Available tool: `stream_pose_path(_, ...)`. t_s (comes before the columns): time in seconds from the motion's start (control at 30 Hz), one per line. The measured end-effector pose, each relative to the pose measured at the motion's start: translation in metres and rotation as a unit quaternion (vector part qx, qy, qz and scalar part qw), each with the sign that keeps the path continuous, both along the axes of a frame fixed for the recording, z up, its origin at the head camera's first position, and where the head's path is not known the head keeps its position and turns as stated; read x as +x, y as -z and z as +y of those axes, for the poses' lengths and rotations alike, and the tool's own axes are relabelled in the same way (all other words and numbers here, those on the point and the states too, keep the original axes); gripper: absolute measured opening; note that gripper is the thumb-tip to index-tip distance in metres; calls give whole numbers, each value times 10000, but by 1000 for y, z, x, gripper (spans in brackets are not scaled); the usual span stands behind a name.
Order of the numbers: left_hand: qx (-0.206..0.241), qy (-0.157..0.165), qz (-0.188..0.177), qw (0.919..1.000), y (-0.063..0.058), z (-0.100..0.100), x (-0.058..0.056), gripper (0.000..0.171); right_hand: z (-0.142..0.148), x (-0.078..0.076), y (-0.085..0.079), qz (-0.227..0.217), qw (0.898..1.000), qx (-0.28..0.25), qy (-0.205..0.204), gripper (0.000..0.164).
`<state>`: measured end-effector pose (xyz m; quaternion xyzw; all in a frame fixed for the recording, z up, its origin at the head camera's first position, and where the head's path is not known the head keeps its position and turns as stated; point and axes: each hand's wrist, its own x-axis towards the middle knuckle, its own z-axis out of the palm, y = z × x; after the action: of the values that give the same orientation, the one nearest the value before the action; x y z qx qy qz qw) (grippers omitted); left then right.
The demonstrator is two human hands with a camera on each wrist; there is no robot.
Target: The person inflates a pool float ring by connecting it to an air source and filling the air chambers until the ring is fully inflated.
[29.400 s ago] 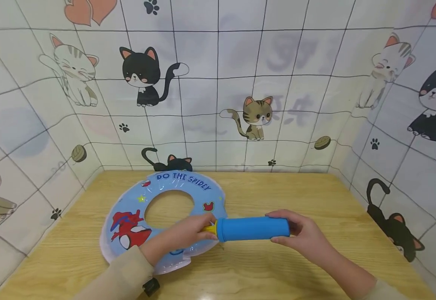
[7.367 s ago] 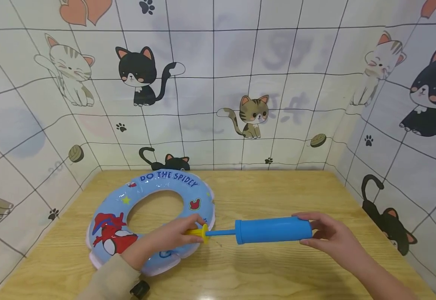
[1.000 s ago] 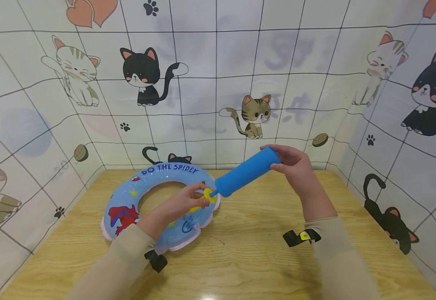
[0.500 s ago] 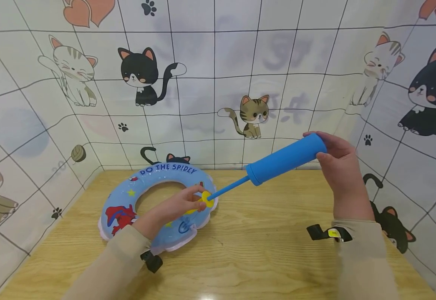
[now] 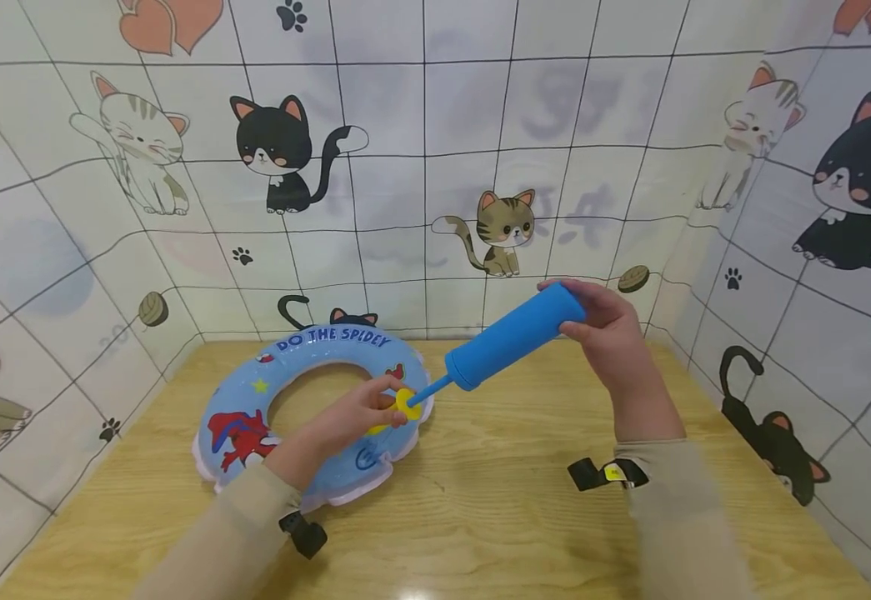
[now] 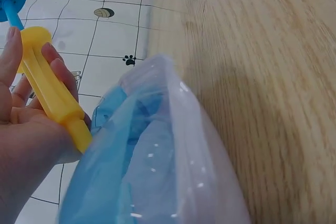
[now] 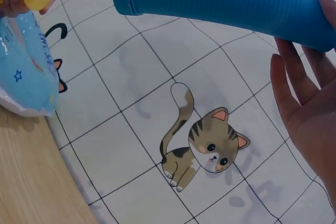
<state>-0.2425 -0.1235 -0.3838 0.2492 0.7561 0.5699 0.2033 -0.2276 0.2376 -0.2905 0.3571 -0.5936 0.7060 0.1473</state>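
A hand pump has a blue barrel (image 5: 513, 337), a thin blue rod (image 5: 430, 390) partly drawn out, and a yellow end piece (image 6: 50, 82). My left hand (image 5: 348, 421) holds the yellow piece between thumb and fingers. Its narrow tip meets the blue swim ring (image 5: 345, 337); the ring hides the exact joint in the left wrist view. The right hand (image 5: 608, 333) grips the barrel's far end, thumb on the near side. The barrel tilts up toward the right, above the table. Lettering and a red spider figure are printed on the ring.
A wooden table (image 5: 510, 500) lies under the ring and hands. Behind and at both sides stands a white tiled-pattern wall covering (image 5: 390, 192) with cartoon cats. Black straps with small devices sit on both wrists.
Half a second ago the right hand had drawn the barrel out up and right; now it is back left and lower, with less rod showing. The left hand stays at the yellow piece.
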Motion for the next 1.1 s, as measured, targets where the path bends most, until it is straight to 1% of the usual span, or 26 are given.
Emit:
stream_pose_path(0.17,11,-94,-100,9999,4,-1,1,30,-17,-6,11,-196,9987,457,63,41)
stream_pose_path(0.27,24,-64,-131,9999,5,-2,1,30,-24,-7,18,-419,9963,745,110,42)
stream_pose_path(0.33,31,-40,-159,9999,6,-2,0,30,-27,-8,23,-591,9943,891,55,42)
stream_pose_path(0.47,8,-48,-255,9997,6,-1,0,32,-32,-7,29,-953,9878,1230,-83,44)
stream_pose_path(0.5,-21,-39,-231,9997,6,-1,0,33,-32,-6,30,-1042,9847,1394,-20,45)
stream_pose_path(0.57,-216,-55,-14,9998,4,2,2,35,-29,-2,33,-1116,9752,1892,270,48)
stream_pose_path(0.63,-514,-134,429,9977,3,5,4,37,-24,3,37,-1103,9597,2511,619,51)
stream_pose_path(0.7,-940,-317,888,9911,1,8,8,41,-18,11,43,-1111,9417,3053,872,53)
stream_pose_path(0.77,-1332,-514,1225,9821,1,10,13,45,-13,18,50,-1146,9309,3357,871,52)
stream_pose_path(0.83,-1583,-642,1419,9750,2,10,17,48,-9,26,58,-1284,9277,3423,752,51)
stream_pose_path(0.9,-1705,-658,1534,9711,4,8,20,49,-5,33,64,-1404,9289,3358,687,49)
stream_pose_path(1.03,-1808,-576,1807,9651,7,2,23,47,7,46,69,-1473,9336,3185,727,46)
stream_pose_path(1.1,-1852,-508,1876,9633,7,-1,23,46,16,54,69,-1498,9345,3132,789,45)
